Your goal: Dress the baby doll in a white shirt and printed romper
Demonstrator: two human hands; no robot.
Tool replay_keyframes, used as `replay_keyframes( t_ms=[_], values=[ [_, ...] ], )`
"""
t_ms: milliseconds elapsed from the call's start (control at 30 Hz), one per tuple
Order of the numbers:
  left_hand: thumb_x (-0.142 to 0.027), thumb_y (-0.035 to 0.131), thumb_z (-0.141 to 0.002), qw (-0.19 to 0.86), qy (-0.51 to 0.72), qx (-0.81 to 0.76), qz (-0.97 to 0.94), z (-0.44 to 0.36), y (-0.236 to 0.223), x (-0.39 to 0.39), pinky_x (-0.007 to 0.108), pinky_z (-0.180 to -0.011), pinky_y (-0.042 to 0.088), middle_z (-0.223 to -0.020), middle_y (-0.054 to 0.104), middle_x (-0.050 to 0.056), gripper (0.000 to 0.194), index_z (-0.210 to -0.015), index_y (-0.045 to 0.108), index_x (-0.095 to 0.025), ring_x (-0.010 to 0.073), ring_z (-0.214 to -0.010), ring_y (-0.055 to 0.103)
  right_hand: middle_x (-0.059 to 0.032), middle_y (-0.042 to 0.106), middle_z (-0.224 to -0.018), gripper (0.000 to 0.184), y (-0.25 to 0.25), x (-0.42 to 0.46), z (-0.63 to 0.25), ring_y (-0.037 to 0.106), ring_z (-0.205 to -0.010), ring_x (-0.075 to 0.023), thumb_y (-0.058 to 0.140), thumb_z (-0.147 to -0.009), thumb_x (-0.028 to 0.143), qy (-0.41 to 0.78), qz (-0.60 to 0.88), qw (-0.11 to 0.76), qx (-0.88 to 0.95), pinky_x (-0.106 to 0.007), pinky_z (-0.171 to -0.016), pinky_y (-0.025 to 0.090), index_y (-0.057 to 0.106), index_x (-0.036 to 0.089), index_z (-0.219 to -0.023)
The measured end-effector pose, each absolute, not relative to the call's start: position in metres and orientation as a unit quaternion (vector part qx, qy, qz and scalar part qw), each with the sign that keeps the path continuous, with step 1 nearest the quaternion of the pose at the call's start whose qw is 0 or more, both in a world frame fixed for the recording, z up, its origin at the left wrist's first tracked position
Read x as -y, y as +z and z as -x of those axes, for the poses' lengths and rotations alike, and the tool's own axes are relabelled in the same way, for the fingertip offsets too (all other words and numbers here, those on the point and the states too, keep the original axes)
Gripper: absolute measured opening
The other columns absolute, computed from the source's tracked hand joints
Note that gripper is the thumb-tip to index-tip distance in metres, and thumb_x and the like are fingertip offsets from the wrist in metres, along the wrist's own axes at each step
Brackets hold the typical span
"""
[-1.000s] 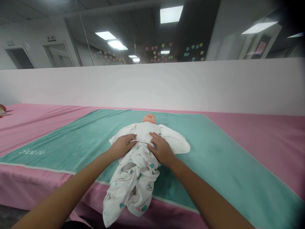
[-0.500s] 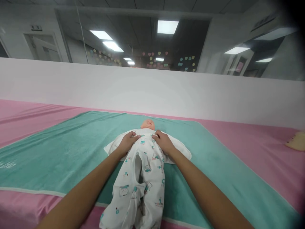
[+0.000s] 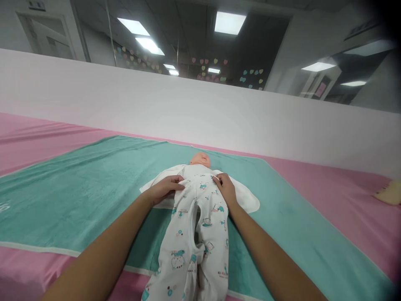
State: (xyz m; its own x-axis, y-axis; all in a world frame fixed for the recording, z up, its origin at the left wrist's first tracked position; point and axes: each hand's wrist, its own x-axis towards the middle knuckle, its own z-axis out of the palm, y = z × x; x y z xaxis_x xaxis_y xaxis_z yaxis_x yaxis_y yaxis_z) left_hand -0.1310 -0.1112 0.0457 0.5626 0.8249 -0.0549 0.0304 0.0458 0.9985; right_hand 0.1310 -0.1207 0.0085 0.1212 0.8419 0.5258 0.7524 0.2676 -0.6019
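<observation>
A baby doll (image 3: 199,159) in a white printed sleepsuit (image 3: 200,238) is laid on its back on a teal towel (image 3: 78,196), which is spread over a pink-covered table (image 3: 328,200). The doll's long axis runs from the towel's far edge toward the person, almost straight ahead with a slight lean. The head is placed just short of that far edge, and the legs are carried over the near edge and cut off by the bottom of the view. A white cloth (image 3: 247,201) is spread under the upper body, with its ends showing on both sides. The left hand (image 3: 164,189) is placed palm down at the chest, on the left side of the suit, with the fingers stretched inward. The right hand (image 3: 227,189) is placed on the other side, angled inward, with its fingertips on the upper chest. The doll's head lies beyond both hands, and the two are about equally near it, the right fingertips perhaps slightly nearer. Neither hand is clenched, but whether the fabric is pinched cannot be told. A beige fringed item (image 3: 388,192) is seen near the table's right side.
</observation>
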Motion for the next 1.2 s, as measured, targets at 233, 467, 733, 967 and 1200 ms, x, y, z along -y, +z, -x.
replay_keyframes(
  t_ms=[233, 467, 733, 967, 1200],
  values=[
    [-0.031, 0.057, -0.073, 0.359, 0.473, -0.419, -0.686, 0.106, 0.033, 0.113, 0.030, -0.091, 0.038, -0.119, 0.058, 0.005, 0.016, -0.068, 0.048, -0.019, 0.0207, -0.109, 0.051, 0.0008, 0.051, -0.080, 0.037, 0.009, 0.126, -0.132, 0.046, -0.069, -0.0137, 0.038, -0.088, 0.053, 0.040, 0.604, 0.431, 0.669, -0.027, -0.067, 0.034, 0.045, 0.021, -0.072],
    [-0.045, 0.043, -0.085, 0.173, 0.383, -0.522, -0.743, 0.098, 0.045, 0.104, 0.028, -0.062, 0.035, -0.071, 0.058, 0.000, 0.025, -0.080, 0.049, -0.022, 0.0180, -0.068, 0.052, 0.0040, 0.039, -0.062, 0.037, -0.001, 0.114, -0.133, 0.038, -0.061, -0.0143, 0.037, -0.086, 0.054, 0.121, 0.598, 0.449, 0.653, -0.027, -0.061, 0.029, 0.034, 0.022, -0.067],
    [-0.037, 0.052, -0.080, 0.137, 0.326, -0.550, -0.757, 0.083, 0.059, 0.072, 0.026, -0.055, 0.024, -0.059, 0.045, -0.003, 0.017, -0.077, 0.046, -0.021, 0.0161, -0.058, 0.043, 0.0048, 0.039, -0.065, 0.030, -0.012, 0.104, -0.138, 0.038, -0.063, -0.0135, 0.050, -0.077, 0.050, 0.239, 0.588, 0.533, 0.559, -0.025, -0.061, 0.032, 0.039, 0.022, -0.072],
    [-0.046, 0.059, -0.074, 0.309, 0.375, -0.497, -0.719, 0.096, 0.058, 0.089, 0.023, -0.058, 0.034, -0.072, 0.057, -0.002, 0.028, -0.079, 0.056, -0.019, 0.0138, -0.066, 0.049, 0.0051, 0.034, -0.060, 0.039, -0.005, 0.110, -0.133, 0.033, -0.059, -0.0121, 0.053, -0.075, 0.056, 0.262, 0.588, 0.526, 0.556, -0.024, -0.057, 0.029, 0.040, 0.021, -0.065],
    [-0.048, 0.058, -0.073, 0.524, 0.275, -0.450, -0.669, 0.121, 0.074, 0.102, 0.024, -0.049, 0.037, -0.055, 0.056, 0.001, 0.034, -0.062, 0.057, -0.016, 0.0128, -0.050, 0.049, 0.0028, 0.042, -0.055, 0.048, 0.000, 0.117, -0.142, 0.036, -0.058, -0.0131, 0.052, -0.071, 0.065, 0.294, 0.595, 0.489, 0.566, -0.026, -0.053, 0.029, 0.041, 0.021, -0.058]
  ],
)
